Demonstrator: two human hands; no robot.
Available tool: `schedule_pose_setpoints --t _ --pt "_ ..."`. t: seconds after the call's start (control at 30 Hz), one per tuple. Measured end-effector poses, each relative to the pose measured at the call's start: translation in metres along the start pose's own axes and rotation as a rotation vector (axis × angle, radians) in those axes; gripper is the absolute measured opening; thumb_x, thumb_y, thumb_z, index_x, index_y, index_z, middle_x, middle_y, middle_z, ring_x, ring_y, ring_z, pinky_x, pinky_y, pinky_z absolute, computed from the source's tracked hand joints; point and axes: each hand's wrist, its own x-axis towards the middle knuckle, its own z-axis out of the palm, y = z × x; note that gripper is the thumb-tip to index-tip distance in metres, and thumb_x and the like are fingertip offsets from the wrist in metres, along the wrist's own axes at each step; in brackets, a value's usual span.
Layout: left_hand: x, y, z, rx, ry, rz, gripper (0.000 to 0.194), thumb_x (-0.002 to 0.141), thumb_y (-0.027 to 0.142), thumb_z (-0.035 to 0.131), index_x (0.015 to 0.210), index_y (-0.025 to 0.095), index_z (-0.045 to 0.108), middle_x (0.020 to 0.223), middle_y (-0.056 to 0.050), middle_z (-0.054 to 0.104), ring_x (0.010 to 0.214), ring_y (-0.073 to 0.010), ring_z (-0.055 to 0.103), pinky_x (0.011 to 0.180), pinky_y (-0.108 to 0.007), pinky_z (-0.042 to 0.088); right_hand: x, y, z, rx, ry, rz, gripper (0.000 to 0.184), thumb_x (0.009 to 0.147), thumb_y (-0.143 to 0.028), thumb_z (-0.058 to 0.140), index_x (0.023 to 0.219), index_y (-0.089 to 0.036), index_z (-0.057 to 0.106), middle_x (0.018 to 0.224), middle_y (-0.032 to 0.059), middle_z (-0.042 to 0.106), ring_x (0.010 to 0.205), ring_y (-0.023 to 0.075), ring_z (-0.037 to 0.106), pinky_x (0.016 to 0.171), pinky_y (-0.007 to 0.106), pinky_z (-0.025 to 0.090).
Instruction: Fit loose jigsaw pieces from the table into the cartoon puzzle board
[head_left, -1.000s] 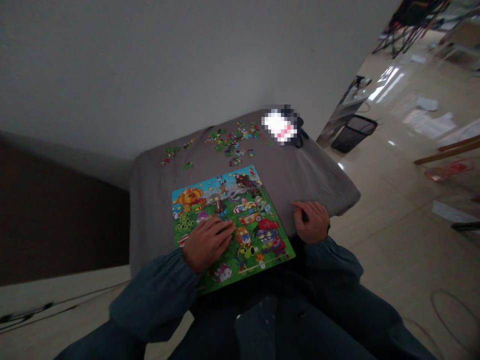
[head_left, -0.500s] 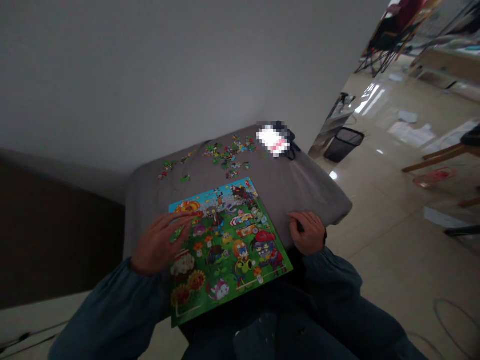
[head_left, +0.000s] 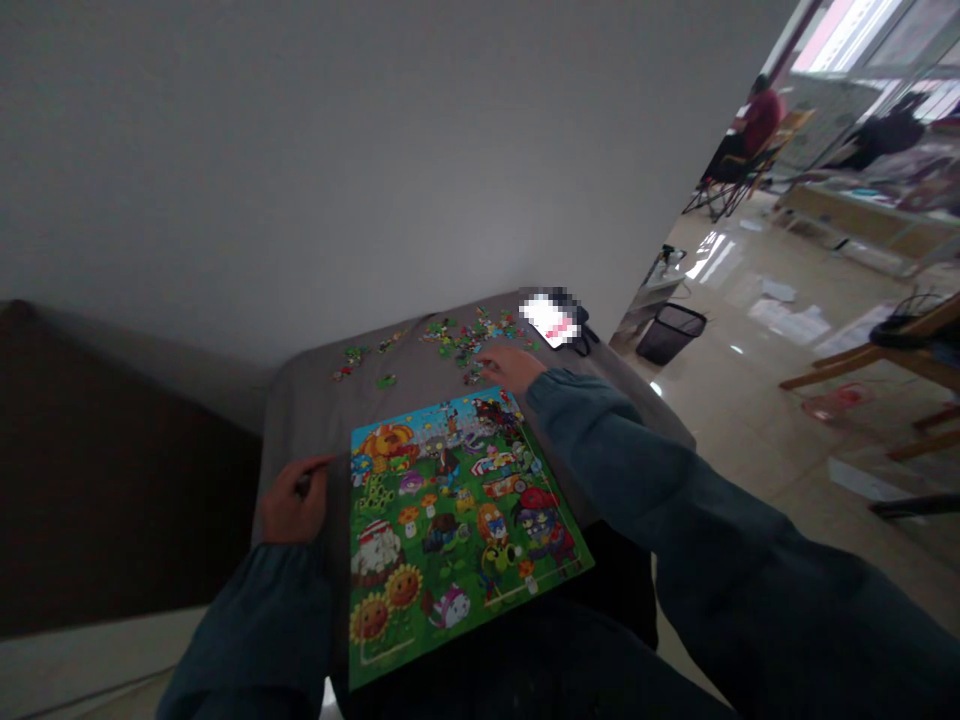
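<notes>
A colourful cartoon jigsaw puzzle with sunflowers lies on a grey cloth, its near corner hanging over my lap. My right hand reaches past the board's far edge, fingers apart, right beside a scatter of loose puzzle pieces. My left hand rests just left of the board, curled around a small dark piece that is too small to identify. A pixelated flat object lies beyond the loose pieces.
A white wall rises behind the cloth, with a dark brown panel to the left. On the right, a black mesh wastebasket stands on a shiny floor with papers. A person in red sits far off.
My right hand has moved from the cloth's near right side up to the loose pieces. My left hand has moved off the board to its left and curled. The view has tilted upward.
</notes>
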Motion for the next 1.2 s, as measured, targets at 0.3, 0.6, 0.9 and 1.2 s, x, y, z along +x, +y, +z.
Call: schedule_pose_setpoints --t 0.3,0.6,0.9,1.2 --pt "0.001 0.001 -0.004 -0.051 -0.045 0.05 0.027 0.085 0.035 0.048 0.089 0.022 0.071 0.096 -0.009 0.072 0.077 -0.0224 0.065 0.071 -0.034 0.05 0.039 0.01 0.035 -0.045 -0.003 0.037 0.032 0.078 -0.035 0.082 0.107 -0.025 0.078 0.124 0.0111 0.064 0.125 0.0331 0.045 0.105 0.047 0.035" --pt "0.002 -0.006 0.0 -0.08 -0.028 0.088 0.028 0.087 0.036 0.049 0.088 0.021 0.072 0.095 -0.008 0.072 0.077 -0.0228 0.065 0.071 -0.035 0.05 0.051 0.057 0.005 0.149 0.088 0.126 0.024 0.093 -0.024 0.06 0.11 -0.012 0.071 0.085 0.0058 0.073 0.072 0.0139 0.063 0.072 0.027 0.051" --pt "0.002 -0.008 0.0 -0.066 -0.039 0.078 0.026 0.086 0.034 0.049 0.088 0.022 0.072 0.095 -0.008 0.072 0.079 -0.0236 0.065 0.073 -0.036 0.05 0.036 0.076 0.025 0.165 -0.052 0.198 0.024 0.09 -0.033 0.07 0.105 -0.014 0.069 0.098 0.0062 0.071 0.087 0.0176 0.068 0.083 0.036 0.056" --pt "0.001 -0.004 -0.001 -0.068 -0.049 0.065 0.028 0.087 0.037 0.048 0.087 0.022 0.072 0.096 -0.009 0.073 0.081 -0.0246 0.065 0.075 -0.038 0.051 0.026 0.073 0.032 0.18 -0.024 0.227 0.023 0.093 -0.034 0.066 0.104 -0.013 0.066 0.102 0.0052 0.068 0.091 0.0177 0.066 0.084 0.038 0.055"
